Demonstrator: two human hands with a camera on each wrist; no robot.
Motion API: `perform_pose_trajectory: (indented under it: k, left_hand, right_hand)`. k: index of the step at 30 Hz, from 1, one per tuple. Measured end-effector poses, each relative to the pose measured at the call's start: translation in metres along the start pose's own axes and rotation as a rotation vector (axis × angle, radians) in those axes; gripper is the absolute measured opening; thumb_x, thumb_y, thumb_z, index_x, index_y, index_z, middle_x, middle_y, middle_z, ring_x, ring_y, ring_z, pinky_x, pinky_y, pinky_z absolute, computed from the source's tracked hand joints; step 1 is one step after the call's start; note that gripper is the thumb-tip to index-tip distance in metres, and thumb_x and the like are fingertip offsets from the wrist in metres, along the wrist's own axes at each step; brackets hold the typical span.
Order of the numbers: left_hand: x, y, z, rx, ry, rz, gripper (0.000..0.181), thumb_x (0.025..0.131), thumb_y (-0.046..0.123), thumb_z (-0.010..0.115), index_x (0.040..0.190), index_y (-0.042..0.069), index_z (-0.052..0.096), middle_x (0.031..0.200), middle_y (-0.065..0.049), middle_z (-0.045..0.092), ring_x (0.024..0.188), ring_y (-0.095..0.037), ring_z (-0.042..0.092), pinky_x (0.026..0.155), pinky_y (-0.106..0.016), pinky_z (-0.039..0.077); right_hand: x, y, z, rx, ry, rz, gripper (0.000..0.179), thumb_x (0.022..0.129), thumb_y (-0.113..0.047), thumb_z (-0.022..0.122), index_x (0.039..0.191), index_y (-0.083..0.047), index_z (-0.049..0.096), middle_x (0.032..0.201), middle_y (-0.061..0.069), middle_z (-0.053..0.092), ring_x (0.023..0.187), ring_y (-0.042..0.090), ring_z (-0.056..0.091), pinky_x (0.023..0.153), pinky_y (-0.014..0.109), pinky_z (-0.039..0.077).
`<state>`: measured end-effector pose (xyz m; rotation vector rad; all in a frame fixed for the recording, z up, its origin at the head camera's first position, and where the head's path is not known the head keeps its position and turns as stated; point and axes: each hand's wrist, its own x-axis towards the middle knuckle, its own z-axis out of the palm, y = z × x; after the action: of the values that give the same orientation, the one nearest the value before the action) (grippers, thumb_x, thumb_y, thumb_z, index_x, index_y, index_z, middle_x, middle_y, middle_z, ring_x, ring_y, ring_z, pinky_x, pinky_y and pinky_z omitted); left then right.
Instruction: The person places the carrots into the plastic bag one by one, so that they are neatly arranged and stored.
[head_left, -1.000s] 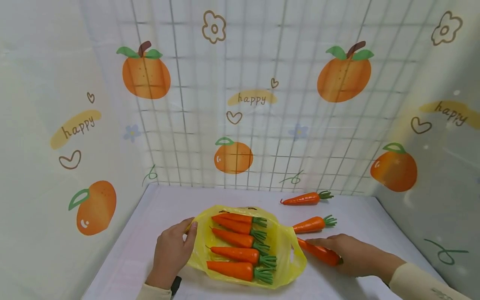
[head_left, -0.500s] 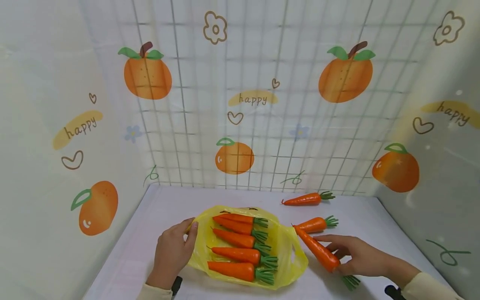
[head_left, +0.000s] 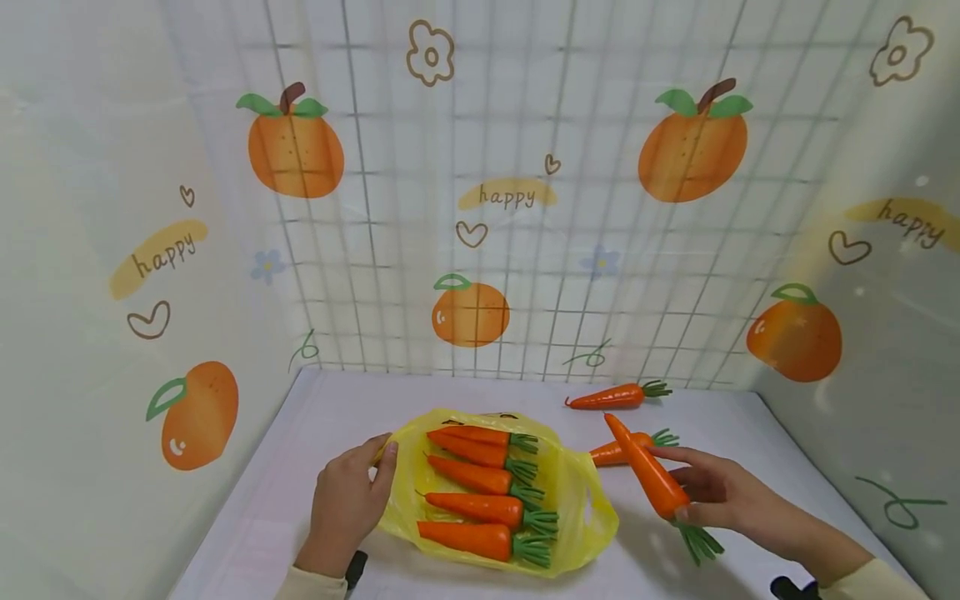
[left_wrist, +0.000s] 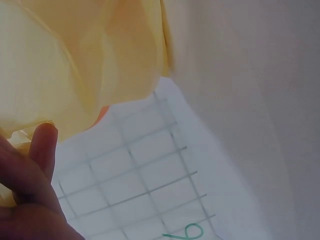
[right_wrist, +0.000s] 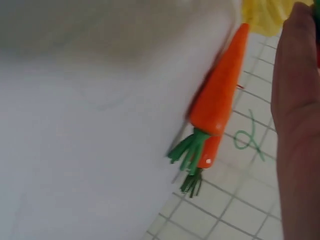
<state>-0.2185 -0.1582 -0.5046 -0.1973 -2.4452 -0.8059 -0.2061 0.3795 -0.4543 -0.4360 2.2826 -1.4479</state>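
My left hand pinches the left edge of a yellow plastic bag that lies with its mouth spread. Several orange carrots with green tops sit side by side in the bag, tips to the left. Over the table to the right of the bag, my right hand holds another carrot near its thick end, thumb on one side and fingers on the other. That carrot is tilted, tip up and to the left, its green top hanging below the hand. In the left wrist view the fingers are at the bag's plastic.
Two loose carrots lie on the white table: one at the back, one partly behind the held carrot. Curtains printed with oranges and a wire grid close off the back and sides.
My right hand has lifted the carrot off the table and tipped its point upward and away from the bag. My left hand and the bag have stayed in place.
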Motion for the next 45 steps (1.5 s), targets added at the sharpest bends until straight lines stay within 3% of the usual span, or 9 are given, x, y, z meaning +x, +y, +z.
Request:
perform_pose_trajectory:
  k: [12,18,23,27,32,35,38,42,45]
  left_hand:
    - [-0.001,0.005,-0.006,-0.015,0.028,0.008,0.034,0.107,0.035,0.065,0.128,0.01,0.077,0.1,-0.002,0.079,0.089,-0.021,0.075,0.078,-0.047,0.062]
    - [-0.001,0.002,-0.004,-0.011,0.028,0.001,0.035,0.107,0.037,0.064,0.128,0.013,0.078,0.1,0.0,0.079,0.087,-0.018,0.074,0.076,-0.045,0.062]
    - [0.002,-0.002,-0.001,-0.011,0.038,0.037,0.037,0.109,0.04,0.061,0.127,0.014,0.078,0.1,0.001,0.079,0.087,-0.017,0.074,0.077,-0.045,0.062]
    - [0.005,-0.002,0.0,-0.016,0.05,0.058,0.038,0.109,0.041,0.059,0.127,0.014,0.078,0.098,0.002,0.079,0.085,-0.017,0.074,0.076,-0.045,0.062]
    - [0.004,-0.003,-0.001,-0.02,0.055,0.049,0.037,0.108,0.04,0.061,0.127,0.013,0.078,0.098,0.001,0.079,0.086,-0.017,0.074,0.077,-0.046,0.062]
    - [0.003,-0.003,0.0,-0.021,0.04,0.033,0.037,0.108,0.041,0.061,0.127,0.014,0.078,0.1,0.001,0.079,0.087,-0.017,0.074,0.078,-0.045,0.062]
    - [0.003,-0.004,0.002,-0.022,0.031,0.025,0.038,0.109,0.042,0.059,0.128,0.016,0.078,0.1,0.003,0.079,0.088,-0.016,0.074,0.079,-0.045,0.062]
    - [0.001,-0.005,0.004,-0.028,0.029,0.028,0.04,0.11,0.044,0.056,0.127,0.017,0.078,0.101,0.004,0.079,0.09,-0.016,0.074,0.081,-0.045,0.062]
    - [0.001,-0.004,0.004,-0.029,0.032,0.037,0.04,0.11,0.045,0.054,0.127,0.017,0.079,0.102,0.004,0.079,0.09,-0.015,0.075,0.082,-0.045,0.062]
  right_hand:
    - [0.006,-0.054,0.012,-0.032,-0.036,-0.182,0.073,0.101,-0.001,0.065,0.165,-0.014,0.033,0.139,0.027,0.061,0.112,0.042,0.069,0.089,0.044,0.061]
    - [0.022,-0.087,0.022,-0.054,-0.169,-0.341,0.076,0.1,0.006,0.065,0.166,-0.011,0.032,0.14,0.023,0.063,0.115,0.04,0.068,0.088,0.049,0.061]
    - [0.039,-0.126,0.032,-0.118,-0.281,-0.487,0.076,0.097,0.01,0.067,0.164,-0.005,0.034,0.14,0.022,0.062,0.114,0.037,0.067,0.088,0.051,0.061]
    - [0.055,-0.159,0.049,-0.223,-0.326,-0.463,0.074,0.095,0.006,0.073,0.161,-0.013,0.044,0.137,0.013,0.066,0.116,0.032,0.068,0.087,0.048,0.062]
    - [0.08,-0.181,0.078,-0.499,-0.353,-0.434,0.073,0.091,0.001,0.074,0.155,-0.027,0.054,0.135,-0.004,0.068,0.112,0.02,0.069,0.083,0.036,0.063]
    - [0.095,-0.182,0.094,-0.68,-0.355,-0.42,0.076,0.086,0.002,0.072,0.153,-0.031,0.057,0.134,-0.014,0.066,0.105,0.012,0.067,0.08,0.029,0.061]
    - [0.11,-0.178,0.11,-0.808,-0.355,-0.417,0.077,0.081,0.005,0.07,0.151,-0.027,0.06,0.125,-0.016,0.067,0.092,0.009,0.063,0.074,0.026,0.057]
    - [0.126,-0.166,0.129,-0.919,-0.35,-0.399,0.077,0.076,0.009,0.068,0.146,-0.024,0.066,0.114,-0.015,0.069,0.077,0.008,0.054,0.065,0.024,0.049]
    - [0.137,-0.155,0.139,-0.971,-0.334,-0.349,0.078,0.075,0.011,0.067,0.144,-0.025,0.067,0.113,-0.015,0.069,0.076,0.008,0.05,0.063,0.024,0.047]
